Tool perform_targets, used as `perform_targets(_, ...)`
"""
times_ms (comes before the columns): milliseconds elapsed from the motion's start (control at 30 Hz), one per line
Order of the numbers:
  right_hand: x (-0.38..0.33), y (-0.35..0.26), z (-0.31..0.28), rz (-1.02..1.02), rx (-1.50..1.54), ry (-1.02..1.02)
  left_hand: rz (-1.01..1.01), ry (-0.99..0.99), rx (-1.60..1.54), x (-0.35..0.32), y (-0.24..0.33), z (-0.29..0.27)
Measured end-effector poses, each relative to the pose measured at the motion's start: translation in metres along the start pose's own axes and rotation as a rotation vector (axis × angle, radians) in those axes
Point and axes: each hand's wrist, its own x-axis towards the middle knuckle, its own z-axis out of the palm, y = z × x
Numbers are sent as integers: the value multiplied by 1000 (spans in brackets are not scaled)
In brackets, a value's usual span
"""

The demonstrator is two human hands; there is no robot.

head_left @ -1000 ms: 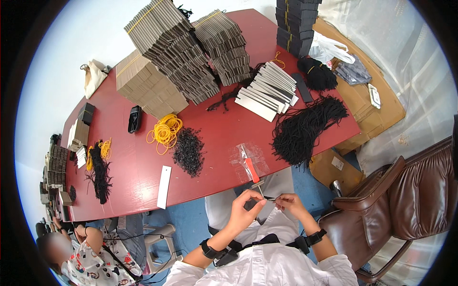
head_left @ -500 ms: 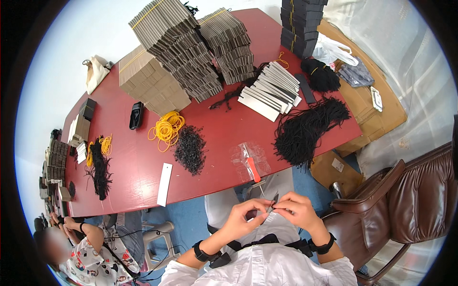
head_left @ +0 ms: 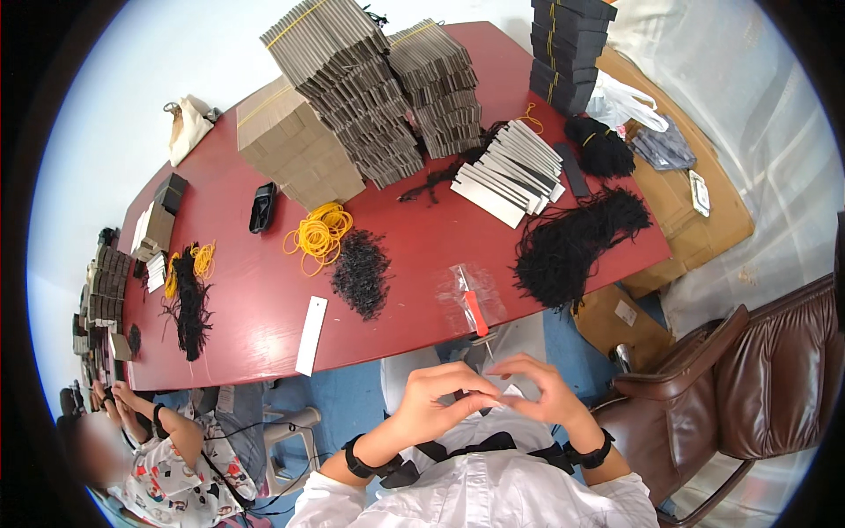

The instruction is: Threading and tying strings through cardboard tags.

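Person seated at long dark-red table (head_left: 264, 299), white shirt, black wristbands. Left hand (head_left: 436, 407) and right hand (head_left: 541, 393) meet just below table edge, fingertips pinched together on something small and pale; too small to tell what.

Just above hands, clear plastic bag with red strip (head_left: 471, 299) on table edge. Left of it: small heap of short black cords (head_left: 363, 275), white paper tag (head_left: 311, 335), yellow rubber bands (head_left: 319, 235). Right: large pile of black cords (head_left: 572, 242). Far side: stacks of grey-brown cardboard (head_left: 352, 88).

place: packing workshop | signs: red table (head_left: 264, 299), card stacks (head_left: 370, 97), black strings (head_left: 572, 242)
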Motion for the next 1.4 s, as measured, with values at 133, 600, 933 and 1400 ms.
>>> perform_targets(133,7,-3,16,-36,44,-50,94,2,-265,11,10,-10)
perform_targets(600,5,-19,20,126,-233,143,7,566,-777,32,-7,-43)
perform_targets(933,131,-8,-33,-88,-945,291,-83,679,-830,59,-55,-60)
perform_targets(1400,215,30,-64,-190,-1195,354,-64,664,912,38,-59,-96)
